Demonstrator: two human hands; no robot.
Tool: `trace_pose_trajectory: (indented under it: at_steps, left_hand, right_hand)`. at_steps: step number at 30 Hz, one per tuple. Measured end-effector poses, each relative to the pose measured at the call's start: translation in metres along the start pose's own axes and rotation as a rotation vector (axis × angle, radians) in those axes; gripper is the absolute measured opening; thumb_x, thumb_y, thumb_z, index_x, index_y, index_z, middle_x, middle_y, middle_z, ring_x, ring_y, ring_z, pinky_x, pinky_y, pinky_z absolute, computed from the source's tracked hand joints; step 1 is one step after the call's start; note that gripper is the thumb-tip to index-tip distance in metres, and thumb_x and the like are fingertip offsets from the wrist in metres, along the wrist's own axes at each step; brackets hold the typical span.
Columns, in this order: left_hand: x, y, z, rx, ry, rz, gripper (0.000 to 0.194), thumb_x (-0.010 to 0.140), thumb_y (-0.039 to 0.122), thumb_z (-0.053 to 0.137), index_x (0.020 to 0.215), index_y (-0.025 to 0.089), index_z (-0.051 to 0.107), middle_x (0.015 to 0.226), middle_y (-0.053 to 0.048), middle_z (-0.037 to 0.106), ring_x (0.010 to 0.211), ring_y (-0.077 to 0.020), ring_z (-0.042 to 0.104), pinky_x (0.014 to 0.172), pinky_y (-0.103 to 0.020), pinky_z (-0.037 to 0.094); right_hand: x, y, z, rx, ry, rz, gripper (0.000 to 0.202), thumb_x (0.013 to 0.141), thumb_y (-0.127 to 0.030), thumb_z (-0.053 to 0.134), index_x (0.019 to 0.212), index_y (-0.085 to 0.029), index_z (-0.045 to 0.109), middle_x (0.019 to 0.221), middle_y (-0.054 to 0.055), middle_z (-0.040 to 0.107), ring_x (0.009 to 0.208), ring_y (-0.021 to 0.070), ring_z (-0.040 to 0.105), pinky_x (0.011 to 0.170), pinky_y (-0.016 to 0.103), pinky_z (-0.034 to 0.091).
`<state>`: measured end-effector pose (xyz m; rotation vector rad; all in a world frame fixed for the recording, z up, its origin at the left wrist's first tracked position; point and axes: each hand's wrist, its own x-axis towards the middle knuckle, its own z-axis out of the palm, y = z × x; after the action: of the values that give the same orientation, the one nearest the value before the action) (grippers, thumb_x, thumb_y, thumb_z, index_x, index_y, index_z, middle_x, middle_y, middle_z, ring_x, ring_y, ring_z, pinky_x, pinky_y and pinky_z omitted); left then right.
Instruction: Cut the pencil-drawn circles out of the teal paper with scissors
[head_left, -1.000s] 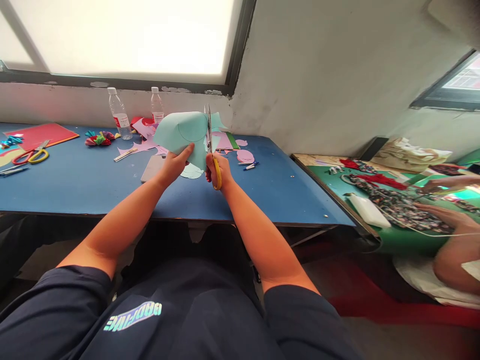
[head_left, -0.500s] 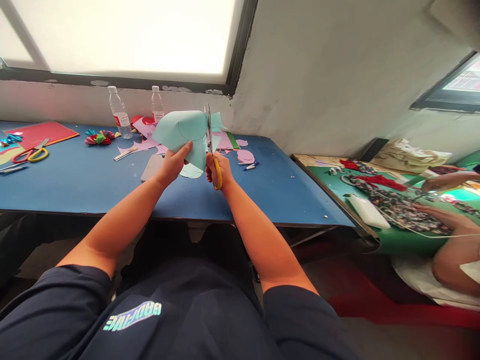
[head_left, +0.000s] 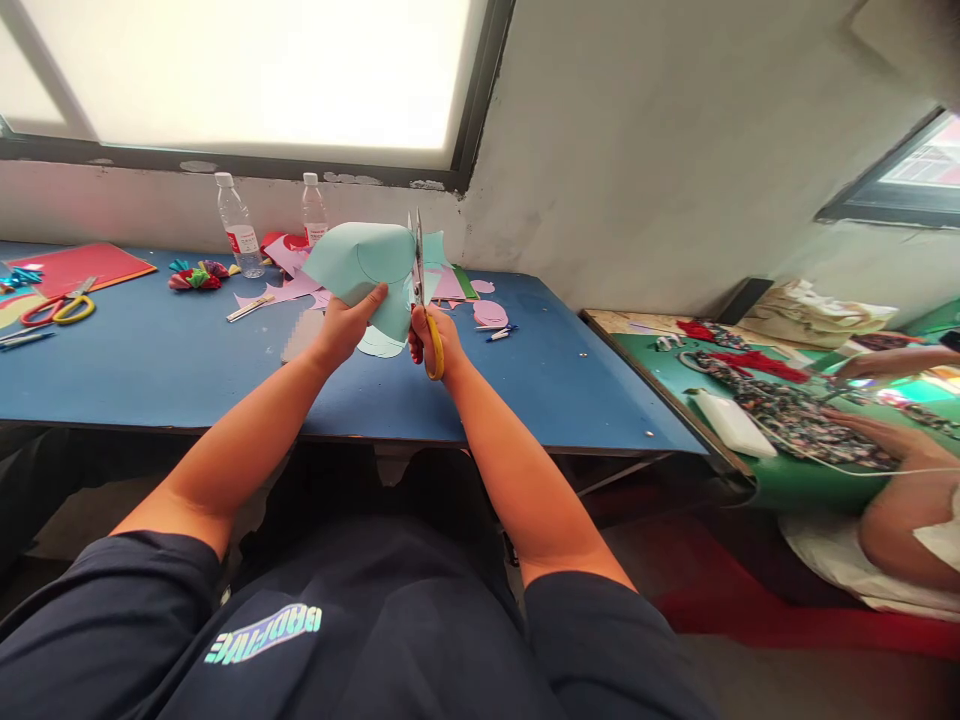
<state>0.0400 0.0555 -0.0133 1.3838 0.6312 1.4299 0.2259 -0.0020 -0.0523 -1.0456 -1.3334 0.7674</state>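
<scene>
My left hand (head_left: 352, 325) pinches a light blue-green sheet of paper (head_left: 337, 260), thumb on top near a drawn curved line. In my right hand (head_left: 439, 340) is a pair of scissors (head_left: 418, 265) with yellow handles, its blades pointing up and slightly apart at the sheet's right edge. Fingers of that hand wrap the handles. Beneath my hands a cut pale green paper piece (head_left: 381, 343) lies on the blue table (head_left: 187, 370). Pink cut paper shapes (head_left: 491, 314) and a pen (head_left: 501, 333) lie just right of the scissors.
Two plastic bottles (head_left: 240, 235) stand by the window wall, near pink paper scraps (head_left: 281, 290). Another pair of scissors (head_left: 67, 305), red sheets (head_left: 94, 270) and pens (head_left: 26, 340) lie at left. At right, a co-worker's hands (head_left: 874, 435) handle patterned fabric (head_left: 795, 410) on a green table.
The sheet's left side has shifted slightly, and the scissor blades look a little further apart. Both hands keep their grip in nearly the same place.
</scene>
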Motion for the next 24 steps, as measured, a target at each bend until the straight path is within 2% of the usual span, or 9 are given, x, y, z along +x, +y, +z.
trace_pose_trajectory:
  at_steps: [5,15,20,24]
  left_hand:
    - [-0.0011,0.0010,-0.0002,-0.001,-0.015,0.012,0.055,0.088,0.058,0.108,0.119,0.017,0.087,0.135,-0.015,0.091,0.129,-0.0306,0.084,0.104,-0.036,0.068]
    - [-0.0013,0.0040,0.0011,-0.043,-0.009,0.008,0.055,0.085,0.055,0.111,0.115,0.018,0.085,0.130,-0.014,0.091,0.132,-0.0334,0.085,0.109,-0.040,0.070]
    - [-0.0006,0.0045,0.0015,-0.069,-0.011,0.000,0.060,0.081,0.059,0.113,0.113,0.018,0.084,0.128,-0.014,0.091,0.120,-0.0313,0.087,0.096,-0.037,0.070]
    - [0.0005,0.0053,0.0017,-0.081,-0.001,-0.009,0.059,0.081,0.059,0.114,0.111,0.019,0.082,0.117,-0.011,0.091,0.105,-0.0266,0.086,0.082,-0.032,0.067]
  right_hand:
    - [0.0002,0.0008,0.0002,0.015,0.004,-0.003,0.093,0.080,-0.121,0.068,0.085,-0.029,0.056,0.067,-0.004,0.059,0.050,0.0140,0.053,0.042,0.028,0.048]
    - [-0.0014,-0.0042,0.0014,0.011,0.026,-0.008,0.096,0.073,-0.124,0.069,0.081,-0.029,0.054,0.063,-0.005,0.055,0.048,0.0147,0.052,0.041,0.029,0.045]
    - [-0.0027,-0.0053,0.0014,0.005,0.038,-0.003,0.095,0.075,-0.123,0.069,0.081,-0.029,0.053,0.062,-0.005,0.055,0.048,0.0143,0.051,0.043,0.030,0.045]
    - [-0.0027,-0.0044,0.0008,-0.005,0.044,-0.005,0.091,0.081,-0.119,0.070,0.082,-0.029,0.054,0.062,-0.005,0.055,0.048,0.0147,0.050,0.043,0.030,0.044]
